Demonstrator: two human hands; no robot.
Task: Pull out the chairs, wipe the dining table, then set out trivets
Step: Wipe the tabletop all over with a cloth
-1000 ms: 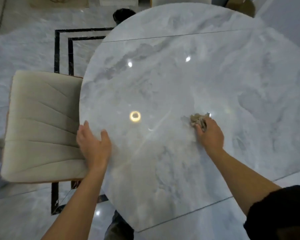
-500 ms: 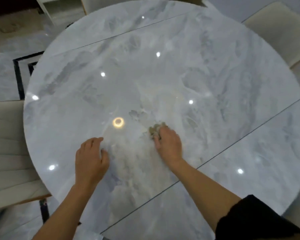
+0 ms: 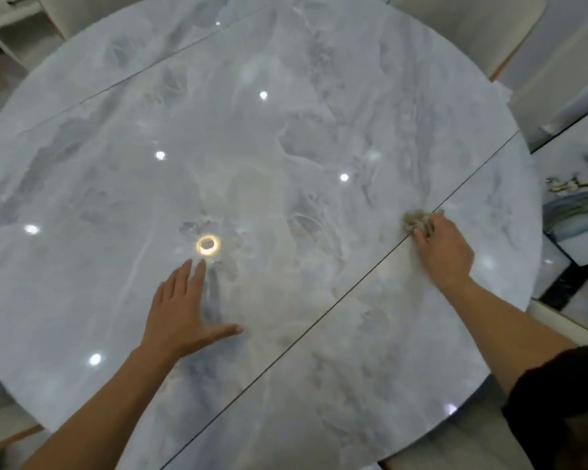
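1. The left hand (image 3: pixel 184 310) lies flat on the table (image 3: pixel 286 96), fingers straight and thumb spread wide. It holds nothing.
2. The right hand (image 3: pixel 443 254) reaches out toward the right rim. Its fingers curl over a crumpled tan cloth (image 3: pixel 416 221) and press it to the tabletop.
3. The cloth sits on a thin dark seam (image 3: pixel 319 317) that runs diagonally across the top, well apart from the left hand.
4. A black sleeve (image 3: pixel 557 408) covers the right upper arm. Both forearms are bare.
5. The table is round, glossy grey-white marble. A ring of glare (image 3: pixel 207 245) lies just beyond the left fingertips, and small bright spots are scattered around it.
6. A pale chair (image 3: pixel 462 28) shows beyond the far right rim.
7. The marble floor (image 3: pixel 557 290) to the right has a black border.
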